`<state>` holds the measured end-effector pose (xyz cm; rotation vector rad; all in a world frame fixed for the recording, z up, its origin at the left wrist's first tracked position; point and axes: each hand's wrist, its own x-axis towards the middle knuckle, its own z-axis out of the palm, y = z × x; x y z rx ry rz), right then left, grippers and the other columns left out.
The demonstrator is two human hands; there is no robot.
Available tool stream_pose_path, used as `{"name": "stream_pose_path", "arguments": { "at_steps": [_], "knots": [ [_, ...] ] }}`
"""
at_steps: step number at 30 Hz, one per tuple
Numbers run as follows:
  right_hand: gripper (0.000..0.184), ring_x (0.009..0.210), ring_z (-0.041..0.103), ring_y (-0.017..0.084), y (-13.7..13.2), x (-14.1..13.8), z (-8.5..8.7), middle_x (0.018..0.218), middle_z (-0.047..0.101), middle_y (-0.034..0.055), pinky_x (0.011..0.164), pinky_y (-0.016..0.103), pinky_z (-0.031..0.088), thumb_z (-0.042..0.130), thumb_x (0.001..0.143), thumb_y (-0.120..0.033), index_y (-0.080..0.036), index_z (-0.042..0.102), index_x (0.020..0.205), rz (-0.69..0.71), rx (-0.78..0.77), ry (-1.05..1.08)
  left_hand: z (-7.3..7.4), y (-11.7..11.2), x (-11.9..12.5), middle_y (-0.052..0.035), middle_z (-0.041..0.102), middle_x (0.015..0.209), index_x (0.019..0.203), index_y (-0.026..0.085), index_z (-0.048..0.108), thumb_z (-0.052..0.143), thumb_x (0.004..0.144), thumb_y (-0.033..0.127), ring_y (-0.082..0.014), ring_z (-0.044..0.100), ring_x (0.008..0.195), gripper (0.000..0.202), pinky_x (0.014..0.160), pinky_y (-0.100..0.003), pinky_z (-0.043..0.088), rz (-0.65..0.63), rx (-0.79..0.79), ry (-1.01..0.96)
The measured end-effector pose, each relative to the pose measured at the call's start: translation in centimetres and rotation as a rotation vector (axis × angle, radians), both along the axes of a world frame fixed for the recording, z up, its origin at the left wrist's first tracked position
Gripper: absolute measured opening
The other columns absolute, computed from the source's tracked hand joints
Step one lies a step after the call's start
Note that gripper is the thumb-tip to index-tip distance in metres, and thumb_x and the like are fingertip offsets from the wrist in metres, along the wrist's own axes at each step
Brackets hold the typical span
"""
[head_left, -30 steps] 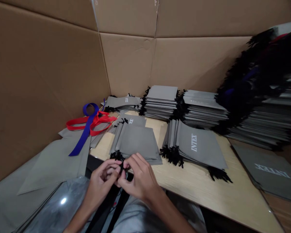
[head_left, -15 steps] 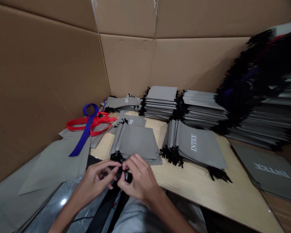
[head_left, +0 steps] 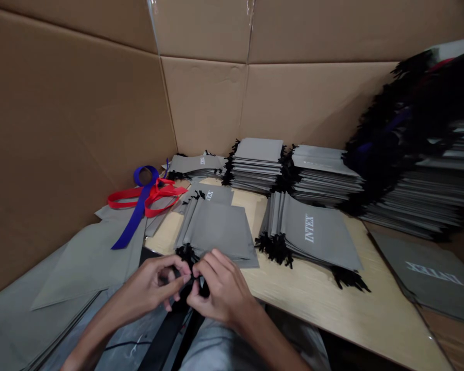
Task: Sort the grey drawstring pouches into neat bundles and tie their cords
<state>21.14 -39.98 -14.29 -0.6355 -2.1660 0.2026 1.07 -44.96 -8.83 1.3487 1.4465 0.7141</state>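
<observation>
- Cardboard walls (head_left: 201, 98) close off the far and left sides of the pale table (head_left: 317, 304), and the stacks by the far wall probably sit there to leave the near part for handwork.
- Just off the table's near edge, the left hand (head_left: 156, 283) has its thumb and forefinger pinched together on a small piece of black cord (head_left: 194, 279). How much of it they hold is too small to tell.
- Facing it, the right hand (head_left: 222, 288) pinches the same dark bit between thumb and bent fingers. Such a fingertip hold seems to suit something so thin; a whole fist would hide it.
- Right behind the fingers lies the near-left pile of grey pouches (head_left: 220, 226), its black tufts turned towards the person, which I take to be for easy reach. Whether the pinched cord belongs to this pile, I cannot tell.
- To its right, well apart, the INTEX pile (head_left: 320, 234) fans out at its left side, perhaps so single pouches can be told apart.
- Farther back, a squared stack (head_left: 259, 162) stands beside another, black ends sticking out at both sides; lying flat likely keeps it steady.
- On the left, a purple ribbon (head_left: 141, 206) crosses a red ribbon (head_left: 121, 198), both loose over grey sheets (head_left: 93, 257), apparently laid aside from the hands.
- At the far right, tall piles (head_left: 421, 193) rise in shadow, black ends crowding their left side.
</observation>
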Motion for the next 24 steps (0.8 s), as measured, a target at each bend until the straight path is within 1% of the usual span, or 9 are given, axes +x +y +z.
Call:
{"name": "stream_pose_path", "arguments": {
  "at_steps": [3, 6, 9, 13, 18, 21, 24],
  "knots": [
    [0.017, 0.08, 0.054, 0.023, 0.0, 0.0, 0.0, 0.083, 0.061, 0.0021, 0.068, 0.034, 0.047, 0.061, 0.076, -0.014, -0.024, 0.058, 0.09, 0.008, -0.01, 0.004, 0.2, -0.2, 0.0, 0.0006, 0.071, 0.063, 0.098, 0.02, 0.073, 0.078, 0.09, 0.047, -0.0183, 0.068, 0.054, 0.028, 0.05, -0.025, 0.061, -0.02, 0.014, 0.002],
    [0.017, 0.08, 0.054, 0.022, 0.0, -0.1, 0.1, 0.082, 0.06, 0.0017, 0.069, 0.034, 0.047, 0.061, 0.076, -0.015, -0.024, 0.058, 0.09, 0.008, -0.012, 0.016, 0.3, -0.4, 0.1, 0.0011, 0.072, 0.064, 0.093, 0.022, 0.071, 0.076, 0.092, 0.043, -0.0172, 0.069, 0.054, 0.022, 0.052, -0.022, 0.06, -0.041, 0.034, 0.013],
    [0.018, 0.079, 0.055, 0.022, 0.0, -0.2, 0.2, 0.082, 0.06, 0.0014, 0.069, 0.034, 0.047, 0.059, 0.075, -0.014, -0.024, 0.057, 0.09, 0.002, -0.013, 0.03, 0.1, -0.5, 0.2, 0.001, 0.072, 0.069, 0.094, 0.022, 0.07, 0.074, 0.094, 0.043, -0.0171, 0.07, 0.055, 0.021, 0.052, -0.023, 0.061, -0.036, 0.062, 0.009],
    [0.018, 0.079, 0.055, 0.022, -0.1, -0.1, 0.3, 0.082, 0.06, 0.0011, 0.067, 0.033, 0.046, 0.059, 0.075, -0.013, -0.024, 0.057, 0.089, 0.007, -0.031, 0.057, -0.6, -0.7, 0.3, -0.0013, 0.074, 0.078, 0.097, 0.021, 0.073, 0.076, 0.092, 0.044, -0.0201, 0.074, 0.064, 0.023, 0.051, -0.025, 0.063, 0.015, 0.11, -0.038],
    [0.02, 0.079, 0.056, 0.021, 0.0, -0.1, 0.4, 0.083, 0.061, 0.001, 0.067, 0.033, 0.046, 0.058, 0.073, -0.012, -0.024, 0.057, 0.09, 0.012, -0.043, 0.081, -1.5, -0.9, 0.1, -0.0023, 0.074, 0.086, 0.109, 0.023, 0.072, 0.071, 0.096, 0.05, -0.0215, 0.075, 0.07, 0.031, 0.053, -0.028, 0.066, 0.054, 0.137, -0.081],
    [0.02, 0.079, 0.056, 0.021, -0.1, -0.2, 0.3, 0.083, 0.061, 0.0011, 0.067, 0.033, 0.046, 0.058, 0.073, -0.013, -0.024, 0.056, 0.089, 0.008, -0.056, 0.092, -1.5, -0.9, 0.1, -0.0023, 0.073, 0.087, 0.105, 0.023, 0.072, 0.068, 0.098, 0.05, -0.0208, 0.075, 0.072, 0.029, 0.055, -0.028, 0.066, 0.034, 0.144, -0.079],
    [0.022, 0.079, 0.056, 0.021, 0.0, -0.3, 0.0, 0.084, 0.061, 0.0015, 0.067, 0.034, 0.047, 0.058, 0.072, -0.013, -0.024, 0.054, 0.09, 0.005, -0.07, 0.105, -1.2, -0.8, 0.3, -0.0019, 0.072, 0.087, 0.102, 0.022, 0.071, 0.068, 0.098, 0.049, -0.0193, 0.074, 0.071, 0.027, 0.056, -0.025, 0.065, 0.028, 0.145, -0.075]
  ]
}}
